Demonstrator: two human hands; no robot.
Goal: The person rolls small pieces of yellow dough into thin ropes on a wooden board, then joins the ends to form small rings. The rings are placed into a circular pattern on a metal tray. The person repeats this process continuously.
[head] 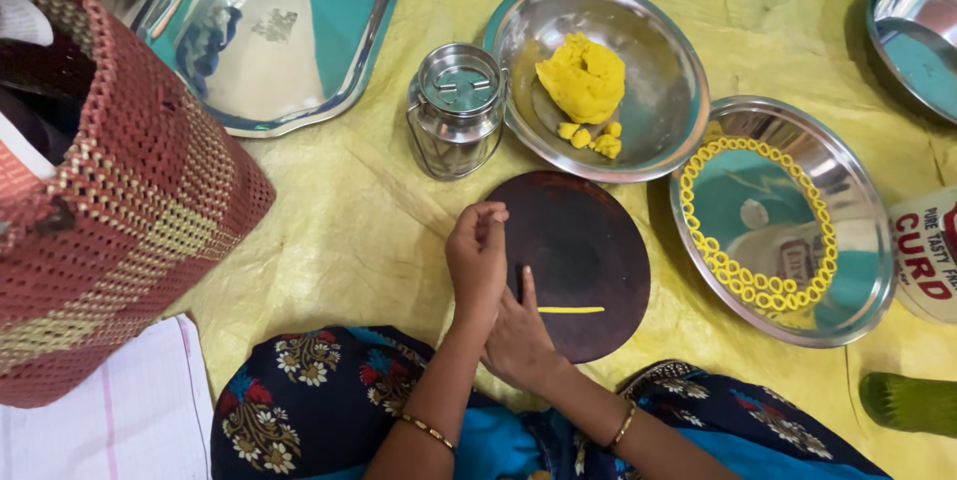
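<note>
Nearest the camera, the person's 2 hands meet over the near-left part of a dark round board (588,241) lying on a yellow sheet (339,211): the left hand (478,259) has its grip narrowed, fingertips pinched together, though what it pinches I cannot tell, and the right hand (518,335) lies flat with fingers loose, holding nothing. A thin yellow dough strip (570,310) lies on the board just to the right of the right hand's fingertips, its long axis running left to right and its near end pointing at that hand, which is the closer of the 2. Beyond the board stand a steel bowl (658,91) with a yellow dough lump (583,76) and, to the right, a steel plate (857,281) ringed with small yellow dough loops (743,286).
</note>
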